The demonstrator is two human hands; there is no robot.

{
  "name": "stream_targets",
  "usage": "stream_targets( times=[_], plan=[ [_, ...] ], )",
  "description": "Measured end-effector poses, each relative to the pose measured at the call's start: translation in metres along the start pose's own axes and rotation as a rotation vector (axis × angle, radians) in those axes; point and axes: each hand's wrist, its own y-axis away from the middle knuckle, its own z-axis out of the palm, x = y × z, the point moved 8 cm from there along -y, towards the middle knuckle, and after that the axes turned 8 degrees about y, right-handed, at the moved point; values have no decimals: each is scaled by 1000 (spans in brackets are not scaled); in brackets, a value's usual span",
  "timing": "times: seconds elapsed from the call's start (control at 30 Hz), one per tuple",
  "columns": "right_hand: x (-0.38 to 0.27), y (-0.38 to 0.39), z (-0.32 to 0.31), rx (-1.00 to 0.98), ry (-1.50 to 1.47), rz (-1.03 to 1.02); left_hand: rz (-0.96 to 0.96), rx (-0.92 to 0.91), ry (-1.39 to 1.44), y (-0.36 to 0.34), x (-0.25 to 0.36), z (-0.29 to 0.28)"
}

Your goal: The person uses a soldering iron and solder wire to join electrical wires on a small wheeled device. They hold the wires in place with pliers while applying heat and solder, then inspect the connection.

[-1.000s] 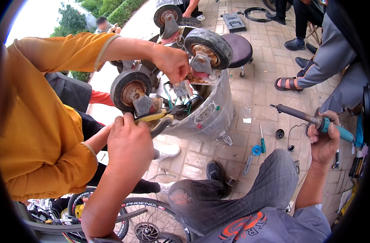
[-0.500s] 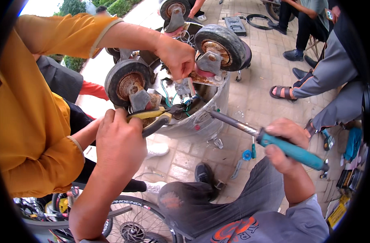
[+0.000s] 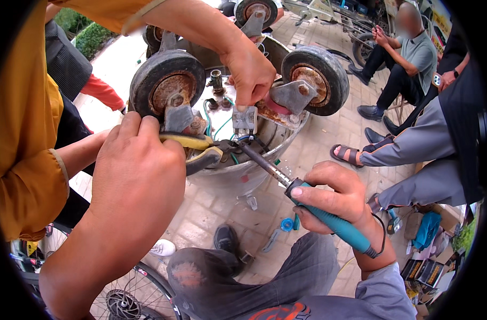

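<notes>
My left hand (image 3: pixel 138 165) grips yellow-and-black handled pliers (image 3: pixel 187 140), their dark jaws among wires inside a metal machine housing (image 3: pixel 238 176). My right hand (image 3: pixel 334 197) holds a teal-handled soldering iron (image 3: pixel 326 216); its tip reaches a small metal component (image 3: pixel 244 122) beside the plier jaws. A co-worker's hand (image 3: pixel 246 72) in an orange sleeve touches that component from above. Rusty caster wheels (image 3: pixel 317 80) stand up on either side of the opening. Whether the iron's tip touches wire or component I cannot tell.
People sit or stand at the right (image 3: pixel 430 144) and left (image 3: pixel 27 122). Below lie a bicycle wheel (image 3: pixel 123 304), a blue round tin (image 3: pixel 286 224) and a flat tool (image 3: pixel 270 240). Boxes and tools (image 3: pixel 427 274) lie at the lower right. A bicycle (image 3: pixel 350 26) stands at the back.
My right hand has swung the iron left into the housing, down to the component. My view has moved closer; my left hand still grips the pliers at the same spot.
</notes>
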Motion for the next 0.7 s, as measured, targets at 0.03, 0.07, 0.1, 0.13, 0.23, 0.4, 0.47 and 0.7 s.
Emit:
stream_targets(
  times=[0.03, 0.07, 0.1, 0.13, 0.23, 0.4, 0.47, 0.7],
  plan=[
    [1, 1, 2, -9, 4, -11, 0, 2, 0, -1, 0, 0],
    [2, 1, 4, -21, 15, -21, -2, 4, 1, -1, 0, 1],
    [2, 1, 4, -29, 26, -24, -3, 6, 1, -1, 0, 1],
    [3, 1, 4, -35, 32, -26, -4, 6, -2, -1, 0, 0],
    [2, -2, 4, -41, 47, -37, -7, 7, -7, -1, 0, -1],
    [3, -4, 4, -35, 41, -37, 12, 22, -4, -3, 0, -3],
    [2, -4, 4, -33, 30, -33, 20, 25, -10, -3, 1, -3],
    [1, -7, 2, -55, 37, -14, 48, 1, -25, -5, 0, -2]
  ],
)
